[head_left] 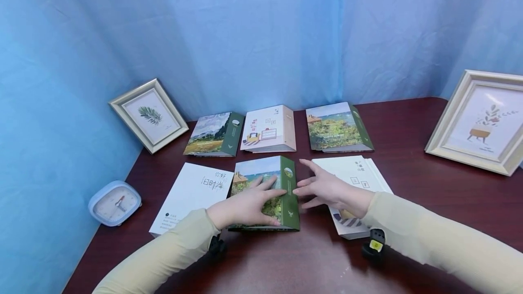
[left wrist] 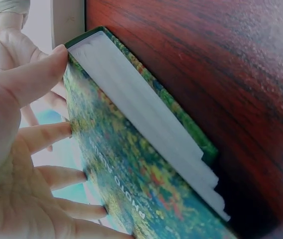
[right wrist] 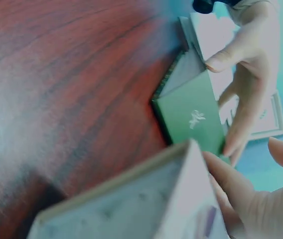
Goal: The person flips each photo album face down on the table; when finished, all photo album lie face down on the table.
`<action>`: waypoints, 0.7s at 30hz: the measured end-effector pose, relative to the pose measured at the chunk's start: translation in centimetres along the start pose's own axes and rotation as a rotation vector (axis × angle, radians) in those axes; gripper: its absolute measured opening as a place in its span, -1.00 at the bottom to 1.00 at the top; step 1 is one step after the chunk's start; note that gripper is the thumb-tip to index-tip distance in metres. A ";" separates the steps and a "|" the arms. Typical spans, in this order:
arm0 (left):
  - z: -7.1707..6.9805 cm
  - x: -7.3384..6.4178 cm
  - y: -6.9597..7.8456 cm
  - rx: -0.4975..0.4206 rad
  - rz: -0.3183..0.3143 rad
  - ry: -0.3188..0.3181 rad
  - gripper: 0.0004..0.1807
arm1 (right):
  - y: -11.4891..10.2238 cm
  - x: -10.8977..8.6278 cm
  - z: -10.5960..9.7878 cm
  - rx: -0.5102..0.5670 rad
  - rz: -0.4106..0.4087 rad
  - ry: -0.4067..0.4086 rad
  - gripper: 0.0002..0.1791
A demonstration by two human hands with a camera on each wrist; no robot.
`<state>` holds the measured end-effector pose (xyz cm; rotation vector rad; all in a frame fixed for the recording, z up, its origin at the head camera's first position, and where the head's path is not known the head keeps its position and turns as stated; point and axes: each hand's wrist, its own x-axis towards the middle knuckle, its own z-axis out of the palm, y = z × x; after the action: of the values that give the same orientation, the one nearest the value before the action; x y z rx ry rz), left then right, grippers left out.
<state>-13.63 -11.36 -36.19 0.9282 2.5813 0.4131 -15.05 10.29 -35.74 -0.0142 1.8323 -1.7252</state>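
Note:
In the middle of the front row lies a photo album with a painted garden cover and green spine [head_left: 290,208]. My left hand [head_left: 249,203] rests on its cover, fingers spread; the left wrist view shows the fingertips on the painted cover [left wrist: 121,149] and the white page edges. My right hand [head_left: 333,189] hovers just right of the spine, fingers loosely extended, with nothing held. Beneath that hand lies a white album with small drawings [head_left: 339,165], partly covered. Left of the middle album lies another white album with Chinese lettering [head_left: 188,194], its lower edge hidden by my sleeve.
Behind, three albums lie in a row: a mountain landscape one [head_left: 210,133], a pale pink one [head_left: 265,126] and a garden one [head_left: 335,126]. A blue clock [head_left: 116,203] and a picture frame [head_left: 149,115] stand left; a larger frame [head_left: 486,121] stands right. Blue curtains [head_left: 245,35] hang behind the table.

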 end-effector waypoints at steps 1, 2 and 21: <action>0.0 0.0 0.0 -0.002 0.000 0.000 -0.22 | -0.1 -0.1 -0.2 -0.002 -0.007 -0.001 -0.03; 0.0 0.1 0.0 -0.007 0.001 0.003 -0.22 | -0.2 -0.2 -0.3 -0.004 -0.013 -0.002 -0.03; -0.7 1.3 0.1 -0.188 -0.060 0.149 -0.27 | -0.5 -2.4 -4.3 -0.030 -0.024 0.005 -0.08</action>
<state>-14.82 -10.51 -35.89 0.7796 2.6379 0.7196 -15.12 15.05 -34.42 -0.0441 1.8687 -1.7152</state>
